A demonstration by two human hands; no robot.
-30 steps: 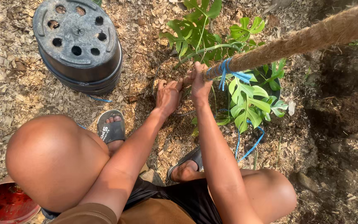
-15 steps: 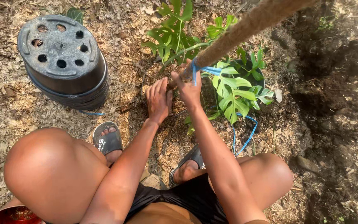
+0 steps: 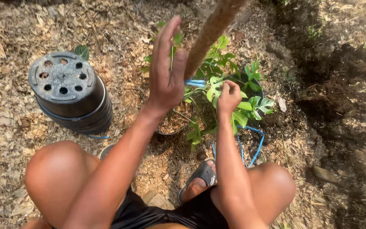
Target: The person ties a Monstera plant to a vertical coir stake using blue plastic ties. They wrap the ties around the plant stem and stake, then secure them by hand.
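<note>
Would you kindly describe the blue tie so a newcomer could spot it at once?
Find the brown fibre pole rising from the leafy green plant. Between the left hand and right hand, the blue tie sits at the pole. It is short and flat, unlike the thin blue cord on the ground.

Left hand spread, right hand pinched

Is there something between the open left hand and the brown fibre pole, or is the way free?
Nothing visible stands between them. The left hand is open beside the fibre pole, with only a narrow gap. The green leaves lie lower, around the right hand, which is among them near the blue tie.
</note>
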